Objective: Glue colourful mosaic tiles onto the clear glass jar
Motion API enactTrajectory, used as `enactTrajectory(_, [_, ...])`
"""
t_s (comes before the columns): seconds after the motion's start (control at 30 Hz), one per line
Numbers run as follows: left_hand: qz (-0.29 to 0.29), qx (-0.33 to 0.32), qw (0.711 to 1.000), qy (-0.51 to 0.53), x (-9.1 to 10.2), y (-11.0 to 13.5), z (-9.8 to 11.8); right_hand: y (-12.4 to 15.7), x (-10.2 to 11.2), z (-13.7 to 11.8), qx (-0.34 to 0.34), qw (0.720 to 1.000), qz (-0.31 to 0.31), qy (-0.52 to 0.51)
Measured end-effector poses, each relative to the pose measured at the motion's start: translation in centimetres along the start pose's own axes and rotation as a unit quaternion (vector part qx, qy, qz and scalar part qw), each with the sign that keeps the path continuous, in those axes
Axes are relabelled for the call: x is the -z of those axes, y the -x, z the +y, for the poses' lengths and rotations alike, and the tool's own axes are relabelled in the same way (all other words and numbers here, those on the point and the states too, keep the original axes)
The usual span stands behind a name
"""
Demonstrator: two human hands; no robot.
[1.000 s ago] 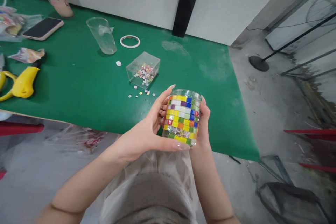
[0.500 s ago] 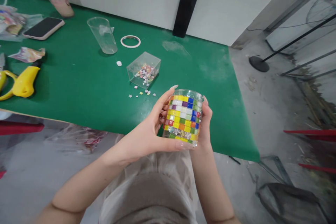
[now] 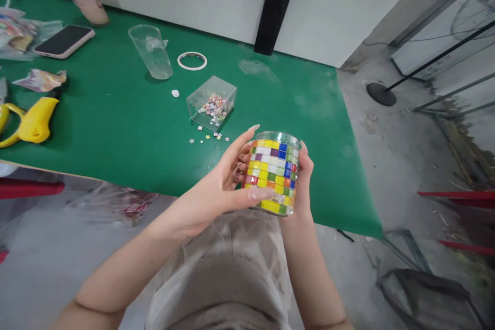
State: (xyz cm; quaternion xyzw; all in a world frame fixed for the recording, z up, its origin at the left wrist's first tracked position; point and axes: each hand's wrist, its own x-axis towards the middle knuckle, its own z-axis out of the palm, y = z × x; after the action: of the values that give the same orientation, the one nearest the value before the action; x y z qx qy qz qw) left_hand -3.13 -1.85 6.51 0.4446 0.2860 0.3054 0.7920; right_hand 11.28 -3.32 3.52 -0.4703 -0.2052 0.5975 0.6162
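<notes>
Between my two hands is a clear glass cup [image 3: 275, 165] covered with rows of coloured mosaic tiles, held upright at the table's near edge. My left hand [image 3: 232, 180] grips its left side, the thumb lying across the lower tile rows. Around the right side wraps my right hand [image 3: 303, 180], with most of its fingers hidden behind the glass. Just beyond the cup, a clear plastic box [image 3: 212, 103] holds small pastel pieces. Several tiny stars and squares [image 3: 209, 137] lie loose on the table in front of that box.
On the green table [image 3: 301, 108] stand a clear plastic cup [image 3: 151, 54] and a white ring [image 3: 192, 61]. Yellow-handled scissors [image 3: 36, 121], a phone [image 3: 65, 41] and plastic bags [image 3: 19, 36] lie left. A black phone-like slab [image 3: 272, 20] leans on the wall.
The tiled cup has turned slightly in my hands. My left thumb has moved up from near its base onto the lower tile rows.
</notes>
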Motion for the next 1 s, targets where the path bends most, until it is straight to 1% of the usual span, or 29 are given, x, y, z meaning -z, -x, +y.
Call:
enactTrajectory(0.07, [0.009, 0.007, 1.000, -0.001, 0.1, 0.0, 0.1, 0.0, 0.0, 0.0, -0.024, 1.000, -0.003, -0.001])
enactTrajectory(0.13, [0.012, 0.014, 1.000, -0.010, 0.1, 0.0, 0.2, 0.0, 0.0, 0.0, -0.025, 1.000, 0.001, 0.004])
enactTrajectory(0.2, [0.015, 0.015, 0.999, -0.025, 0.1, 0.0, 0.2, -0.1, 0.0, -0.1, -0.012, 0.999, 0.013, 0.029])
enactTrajectory(0.33, [0.019, -0.005, 0.999, -0.046, 0.2, -0.2, -0.1, -0.3, 0.0, -0.3, 0.005, 0.996, 0.033, 0.087])
enactTrajectory(0.47, [0.009, -0.017, 0.998, -0.059, 0.3, -0.2, -0.5, -0.5, 0.1, -0.2, 0.038, 0.992, 0.038, 0.113])
enactTrajectory(0.6, [0.013, -0.015, 0.998, -0.059, 0.4, -0.2, -0.4, -0.6, 0.5, 0.2, 0.057, 0.991, 0.025, 0.120])
enactTrajectory(0.67, [0.020, -0.013, 0.998, -0.053, 0.4, -0.3, -0.4, -0.7, 0.6, 0.5, 0.073, 0.989, 0.030, 0.123])
enactTrajectory(0.77, [0.041, -0.020, 0.998, -0.051, 0.6, -0.4, -0.8, -0.8, 0.7, 0.5, 0.104, 0.984, 0.056, 0.132])
enactTrajectory(0.8, [0.058, -0.036, 0.996, -0.062, 0.6, -0.4, -0.9, -0.8, 0.7, 0.4, 0.105, 0.983, 0.054, 0.139])
enactTrajectory(0.83, [0.082, -0.070, 0.991, -0.082, 0.7, -0.4, -1.1, -0.8, 0.7, 0.2, 0.099, 0.983, 0.039, 0.147])
enactTrajectory(0.87, [0.113, -0.123, 0.979, -0.117, 0.8, -0.3, -1.3, -0.8, 0.8, 0.0, 0.088, 0.984, 0.015, 0.154])
enactTrajectory(0.9, [0.149, -0.191, 0.957, -0.162, 0.8, -0.2, -1.5, -0.8, 0.9, -0.2, 0.075, 0.984, -0.018, 0.159])
enactTrajectory(0.93, [0.185, -0.269, 0.920, -0.219, 1.0, 0.0, -1.6, -0.8, 1.1, -0.5, 0.065, 0.983, -0.052, 0.164])
enactTrajectory(0.97, [0.218, -0.344, 0.869, -0.281, 1.1, 0.2, -1.7, -0.8, 1.3, -0.7, 0.060, 0.980, -0.081, 0.171])
enactTrajectory(1.0, [0.245, -0.408, 0.810, -0.342, 1.2, 0.4, -1.8, -0.9, 1.6, -1.0, 0.060, 0.977, -0.099, 0.180])
